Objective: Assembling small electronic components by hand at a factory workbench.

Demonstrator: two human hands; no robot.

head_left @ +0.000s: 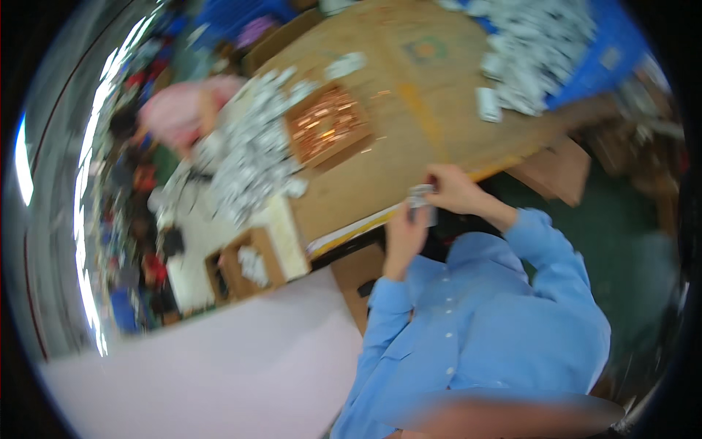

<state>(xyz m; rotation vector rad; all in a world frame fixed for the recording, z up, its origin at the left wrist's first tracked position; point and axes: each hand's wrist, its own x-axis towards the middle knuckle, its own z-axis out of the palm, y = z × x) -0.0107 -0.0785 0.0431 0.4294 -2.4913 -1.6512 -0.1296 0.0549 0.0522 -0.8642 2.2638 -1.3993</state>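
Observation:
In front of my blue-sleeved chest, at the table's near edge, both hands are closed on one small white and silver piece (420, 196), too blurred to name more exactly. My left hand (405, 238) grips it from below. My right hand (455, 192) pinches its upper right side, with something dark reddish by the fingertips. Beyond my hands, an open cardboard box (342, 155) holds many shiny copper-coloured pieces. Left of this box lies a heap of white parts (252, 157). One white part (488, 104) lies alone near the blue crate.
A blue crate (601, 67) with a heap of white parts tilts at the far right of the brown table (380, 186). A smaller cardboard box (274, 256) stands left, beside a pale surface (219, 366). A person in pink (175, 113) works across the heap. Cardboard (556, 172) lies under the right edge.

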